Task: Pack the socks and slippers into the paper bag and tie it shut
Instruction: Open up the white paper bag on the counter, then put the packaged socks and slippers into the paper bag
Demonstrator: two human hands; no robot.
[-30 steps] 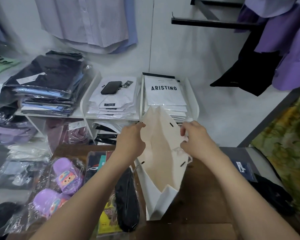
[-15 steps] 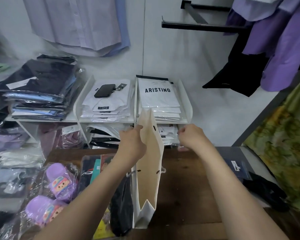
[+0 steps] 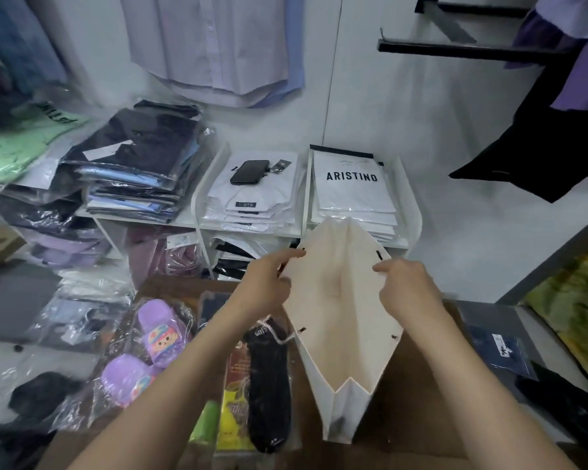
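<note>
I've spread the paper bag (image 3: 340, 317) wide again, my left hand (image 3: 269, 286) and right hand (image 3: 404, 286) each pinching a rim; socks (image 3: 270, 385) and slippers (image 3: 157, 334) wait left, unpacked.

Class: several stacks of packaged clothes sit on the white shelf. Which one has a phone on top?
The middle white stack, between the dark stack and the ARISTINO stack; only it carries the black phone.

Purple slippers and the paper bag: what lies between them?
Black socks lying on colourful flat packets, seen in the head view.
</note>
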